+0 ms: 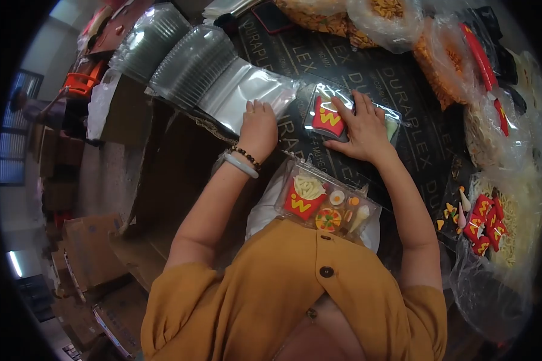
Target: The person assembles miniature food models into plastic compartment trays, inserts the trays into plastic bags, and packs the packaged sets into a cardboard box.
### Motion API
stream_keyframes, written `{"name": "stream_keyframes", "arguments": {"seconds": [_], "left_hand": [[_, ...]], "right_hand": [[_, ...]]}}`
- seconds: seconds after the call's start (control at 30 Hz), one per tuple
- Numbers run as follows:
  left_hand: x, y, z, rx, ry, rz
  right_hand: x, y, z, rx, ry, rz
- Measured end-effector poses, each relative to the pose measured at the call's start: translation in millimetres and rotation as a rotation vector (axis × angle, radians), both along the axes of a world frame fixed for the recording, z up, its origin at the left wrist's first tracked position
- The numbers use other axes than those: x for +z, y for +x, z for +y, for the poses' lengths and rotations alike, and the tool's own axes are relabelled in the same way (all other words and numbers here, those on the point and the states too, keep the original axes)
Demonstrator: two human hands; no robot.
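My right hand point(368, 129) lies with spread fingers over a clear plastic pack point(312, 123) on the black-covered table. Inside the pack, a red toy fries box point(329, 117) with a yellow mark shows; a pale green item shows at its right end. My left hand point(259, 127) rests at the near edge of a stack of flat clear plastic bags point(238, 90), its short-looking fingers on the film. Close to my body, on white plastic, sits another clear pack point(367, 207) holding a red fries box point(304, 197), a toy pizza point(329, 219) and an ice-cream cone point(359, 218).
Nested clear plastic trays point(194, 63) stand at the back left, near a phone point(273, 17). Bags of orange pieces point(442, 60) line the back right. At the right, red fries boxes point(486, 218) lie on pale toy fries point(509, 231). Cardboard boxes point(93, 249) fill the left.
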State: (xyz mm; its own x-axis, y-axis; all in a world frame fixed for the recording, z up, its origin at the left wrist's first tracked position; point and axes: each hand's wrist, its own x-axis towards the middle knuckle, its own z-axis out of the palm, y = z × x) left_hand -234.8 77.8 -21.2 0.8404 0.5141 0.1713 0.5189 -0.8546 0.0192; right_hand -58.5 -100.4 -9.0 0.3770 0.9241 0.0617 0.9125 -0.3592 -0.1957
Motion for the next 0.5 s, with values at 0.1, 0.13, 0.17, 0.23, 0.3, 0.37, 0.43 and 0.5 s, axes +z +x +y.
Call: {"name": "stream_keyframes", "arguments": {"seconds": [0.1,0.13,0.17,0.23,0.3,0.37,0.43,0.5], "left_hand": [[3,-3,3,-0.081,0.029,0.108],[13,-1,2,-0.059,-0.056,0.122],[19,1,2,-0.038,-0.14,0.137],[21,1,12,-0.033,-0.093,0.075],[28,0,20,-0.023,-0.049,0.015],[44,-3,26,0.183,-0.507,-0.233],[37,-5,42,0.23,-0.625,-0.28],[31,-7,48,0.219,-0.893,-0.485]], "right_hand": [[-3,-1,0,-0.003,0.055,-0.033],[-3,0,0,0.0,0.04,-0.029],[-3,0,0,0.003,0.027,-0.026],[-3,0,-1,-0.002,0.035,-0.02],[-4,0,-1,-0.003,0.041,-0.013],[-4,0,-1,-0.001,0.051,-0.008],[1,-2,-1,-0.01,0.05,0.004],[3,-3,-2,-0.019,0.047,0.017]]}}
